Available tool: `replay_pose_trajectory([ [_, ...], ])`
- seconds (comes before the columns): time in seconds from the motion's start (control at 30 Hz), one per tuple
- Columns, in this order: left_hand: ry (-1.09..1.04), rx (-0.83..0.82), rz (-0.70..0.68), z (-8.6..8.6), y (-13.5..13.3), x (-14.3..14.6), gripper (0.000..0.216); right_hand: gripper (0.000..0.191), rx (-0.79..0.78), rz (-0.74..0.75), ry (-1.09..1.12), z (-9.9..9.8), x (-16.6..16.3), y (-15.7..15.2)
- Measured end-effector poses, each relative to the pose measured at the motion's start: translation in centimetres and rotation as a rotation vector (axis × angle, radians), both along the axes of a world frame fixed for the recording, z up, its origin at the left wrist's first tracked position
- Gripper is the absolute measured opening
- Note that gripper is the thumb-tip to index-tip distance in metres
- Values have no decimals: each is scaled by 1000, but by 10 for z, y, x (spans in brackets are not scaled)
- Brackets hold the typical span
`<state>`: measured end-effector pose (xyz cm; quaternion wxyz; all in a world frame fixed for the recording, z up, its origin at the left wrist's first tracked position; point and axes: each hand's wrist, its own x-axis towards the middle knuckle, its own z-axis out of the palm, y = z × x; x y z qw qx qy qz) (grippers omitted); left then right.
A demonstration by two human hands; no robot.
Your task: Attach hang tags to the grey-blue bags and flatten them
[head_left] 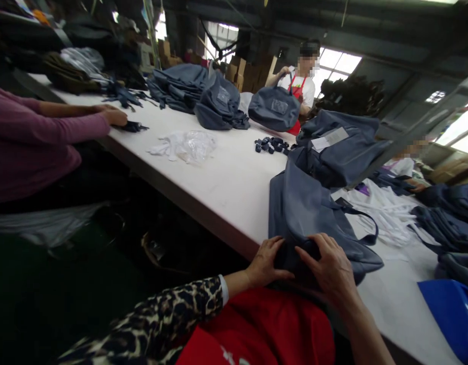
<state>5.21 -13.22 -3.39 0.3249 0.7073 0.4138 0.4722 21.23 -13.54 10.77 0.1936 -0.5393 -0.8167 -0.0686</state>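
A dark blue-grey handbag (306, 203) lies tilted at the near edge of the table, its strap handle (366, 223) looping out to the right. My left hand (267, 261) grips the bag's near end, thumb toward me and fingertips pressed into the material. On the same end, just to the right, my right hand (328, 261) grasps the bag with its fingers curled over the top. A dark fold shows between the two hands. The bag's underside is hidden.
Behind it stands another blue-grey bag with a white tag (330, 139). Small rolled straps (272, 145) and clear plastic bags (193, 146) lie on the white table (234, 177). White strips (386, 210) and a blue object (448, 314) are at right. Co-workers handle items across and at left.
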Motion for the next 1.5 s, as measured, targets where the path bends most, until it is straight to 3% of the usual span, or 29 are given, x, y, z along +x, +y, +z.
replay_pose_trajectory([
  [0.17, 49, -11, 33, 8, -3, 8, 93, 33, 25, 18, 82, 0, 5, -6],
  [0.43, 1, -24, 211, 10, -8, 25, 83, 33, 62, 30, 155, 2, 6, -10],
  [0.57, 14, -1, 265, 7, -10, 32, 65, 39, 40, 35, 90, 0, 10, -6],
  [0.67, 58, 53, 226, 4, -13, 28, 54, 48, 40, 36, 28, -4, 17, -7],
  [0.77, 83, 170, 66, 3, -13, 12, 66, 59, 29, 64, -33, -10, 32, -9],
  [0.87, 67, 206, -119, 6, -5, -7, 59, 51, 24, 70, -90, -16, 51, -9],
  [0.97, 82, 204, -211, 8, 5, -17, 46, 43, 18, 76, -111, -20, 63, -6],
  [1.13, 98, 235, -216, 7, 17, -12, 57, 45, 39, 102, -119, -22, 64, -2],
  [1.37, 297, 306, -93, 6, 21, 7, 60, 36, 63, 148, -96, -25, 72, 2],
  [1.5, 244, 279, -155, 12, 22, 8, 66, 34, 32, 158, -12, -23, 84, 4],
])
